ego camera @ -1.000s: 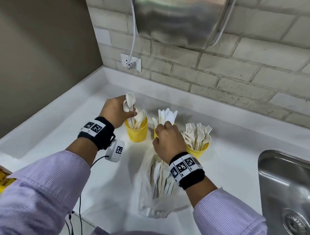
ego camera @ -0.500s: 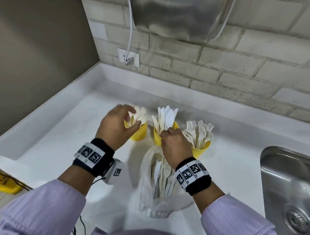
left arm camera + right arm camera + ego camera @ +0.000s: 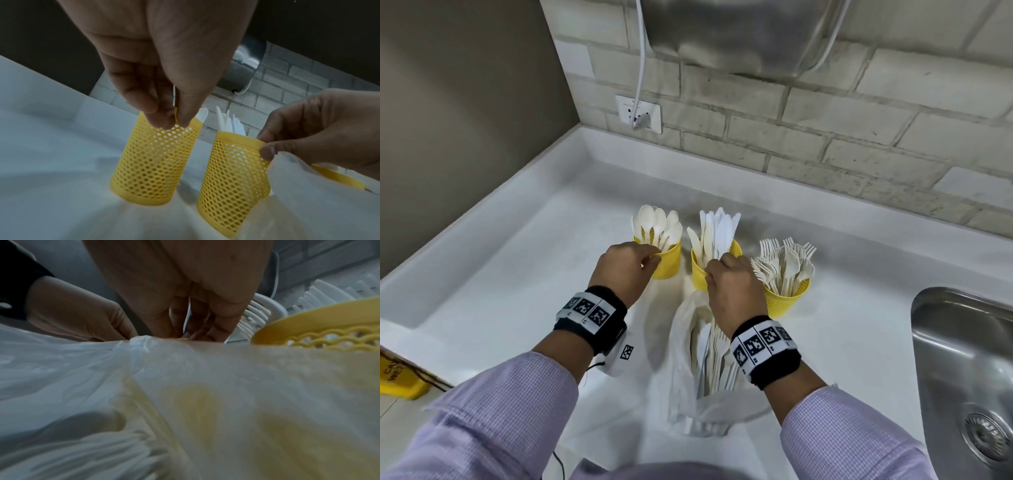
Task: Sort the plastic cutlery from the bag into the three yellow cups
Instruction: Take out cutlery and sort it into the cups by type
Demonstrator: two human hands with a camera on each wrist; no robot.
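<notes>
Left hand (image 3: 624, 270) pinching spoon cup (image 3: 667, 261) rim, right hand (image 3: 736, 291) pinching knife cup (image 3: 232, 170) rim

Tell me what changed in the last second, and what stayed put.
The left hand let go of the spoons it held above the spoon cup; they now stand in it, and the hand dropped to pinch the cup's near rim. The right hand kept its grip at the knife cup rim. The fork cup and the bag stayed where they were.
</notes>
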